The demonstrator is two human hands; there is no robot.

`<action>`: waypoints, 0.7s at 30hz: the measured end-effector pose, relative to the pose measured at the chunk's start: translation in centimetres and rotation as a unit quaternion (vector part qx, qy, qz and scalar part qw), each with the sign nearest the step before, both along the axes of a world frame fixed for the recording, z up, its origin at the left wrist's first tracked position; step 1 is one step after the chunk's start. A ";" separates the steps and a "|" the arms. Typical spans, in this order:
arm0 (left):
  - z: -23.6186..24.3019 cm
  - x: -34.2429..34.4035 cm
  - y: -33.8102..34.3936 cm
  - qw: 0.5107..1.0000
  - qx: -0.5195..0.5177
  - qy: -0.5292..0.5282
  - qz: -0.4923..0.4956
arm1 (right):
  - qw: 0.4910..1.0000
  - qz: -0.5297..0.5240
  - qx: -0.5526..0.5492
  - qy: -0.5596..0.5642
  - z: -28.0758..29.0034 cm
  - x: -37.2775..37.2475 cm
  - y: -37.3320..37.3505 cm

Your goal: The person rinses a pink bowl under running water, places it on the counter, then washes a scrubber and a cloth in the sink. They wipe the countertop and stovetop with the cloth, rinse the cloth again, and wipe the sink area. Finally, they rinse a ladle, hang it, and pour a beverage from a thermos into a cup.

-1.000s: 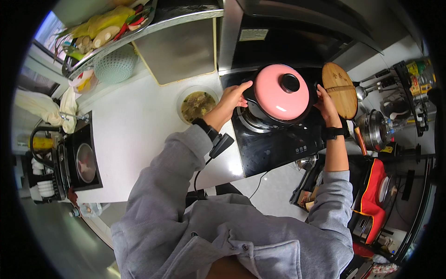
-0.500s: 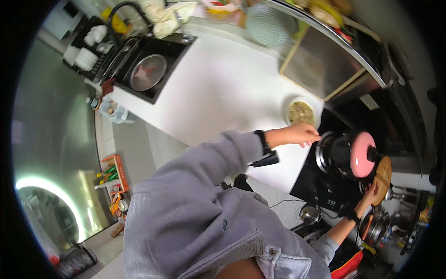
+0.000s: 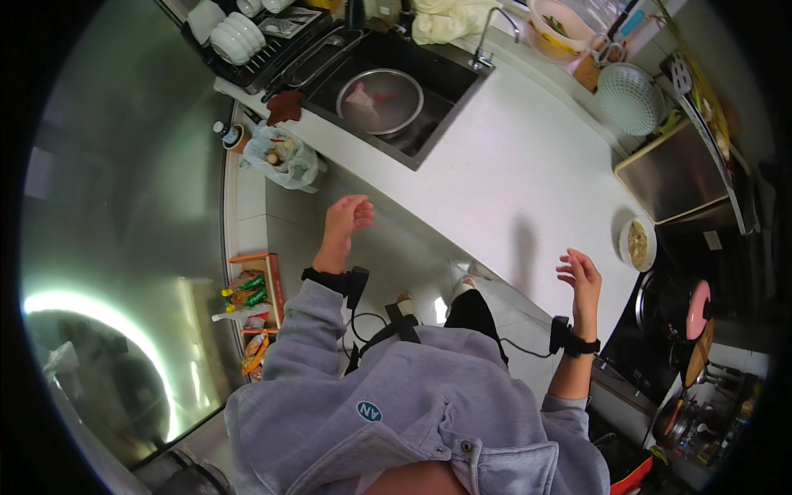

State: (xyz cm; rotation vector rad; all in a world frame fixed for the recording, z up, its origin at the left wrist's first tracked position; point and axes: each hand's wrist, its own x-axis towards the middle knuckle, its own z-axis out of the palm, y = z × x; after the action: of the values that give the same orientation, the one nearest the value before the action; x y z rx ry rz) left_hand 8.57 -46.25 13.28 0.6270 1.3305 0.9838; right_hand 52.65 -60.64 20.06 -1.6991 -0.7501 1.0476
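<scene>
My left hand (image 3: 346,224) hangs empty over the floor gap in front of the counter, fingers loosely bent and apart. The plastic bag (image 3: 285,161) with things in it is nearest to it. My right hand (image 3: 582,279), also empty with fingers spread and slightly curled, is above the counter's front edge. Farther right, a white bowl (image 3: 649,244) of pale sliced food stands by the stove. On the stove is a dark pot with a pink lid (image 3: 700,309); a round wooden board (image 3: 700,353) leans beside it. A metal bowl (image 3: 379,126) holding pinkish, whitish pieces sits in the black sink (image 3: 429,153).
The white counter (image 3: 528,173) runs from sink to stove. A dish rack (image 3: 260,62) with white bowls is at the far left. A pale green colander (image 3: 631,99) and a framed board (image 3: 676,173) stand along the back. A small shelf of packets (image 3: 256,289) is low at left.
My view has swung left toward the sink. My right hand has let go of the round wooden board, and my left hand has moved away from beside the food bowl and pot.
</scene>
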 end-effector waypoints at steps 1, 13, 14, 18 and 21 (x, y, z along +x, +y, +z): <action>-0.6 -2.2 0.9 1.000 0.012 0.017 0.022 | 0.999 0.033 0.010 -0.003 0.6 -2.3 1.6; -5.8 -16.2 19.1 0.865 0.146 0.477 0.061 | 0.990 0.089 -0.022 0.106 -1.3 -15.8 17.2; -5.5 -17.1 21.0 0.842 0.142 0.518 0.049 | 0.990 0.088 -0.042 0.105 -1.7 -16.7 19.1; -5.8 -19.4 26.0 0.756 0.112 0.645 -0.026 | 0.972 0.173 -0.031 0.155 -2.4 -20.5 25.2; -7.1 -20.4 28.6 0.696 0.091 0.705 -0.101 | 0.961 0.224 -0.043 0.155 -2.6 -22.9 28.6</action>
State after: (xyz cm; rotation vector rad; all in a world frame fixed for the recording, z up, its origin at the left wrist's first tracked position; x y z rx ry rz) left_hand -11.87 -17.61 6.18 1.8594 2.3908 0.2905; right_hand 29.78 -32.02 17.47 -1.4144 -0.9141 1.6369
